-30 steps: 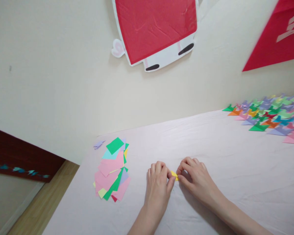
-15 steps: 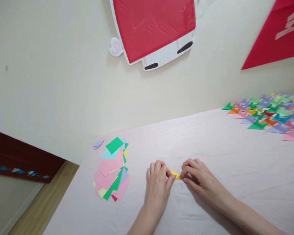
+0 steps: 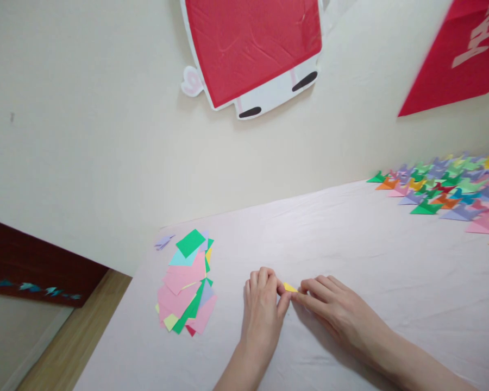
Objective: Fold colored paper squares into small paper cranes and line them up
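A small folded yellow paper (image 3: 289,287) lies on the pale tablecloth (image 3: 370,250) between my two hands. My left hand (image 3: 264,305) is curled, its thumb and fingertips pinching the paper's left end. My right hand (image 3: 330,307) lies lower and flatter, its fingers pressed together on the paper's right end against the cloth. Most of the yellow piece is hidden under my fingertips.
A loose pile of coloured paper squares (image 3: 187,282), pink, green and blue, lies left of my hands. Many folded coloured paper figures (image 3: 448,190) cover the table's far right. A small lilac folded piece (image 3: 164,240) sits by the table's back corner. Red paper decorations (image 3: 255,49) hang on the wall.
My right hand has lowered and flattened onto the cloth, pressing the yellow paper down. My left hand has stayed in place. The view has shifted slightly.
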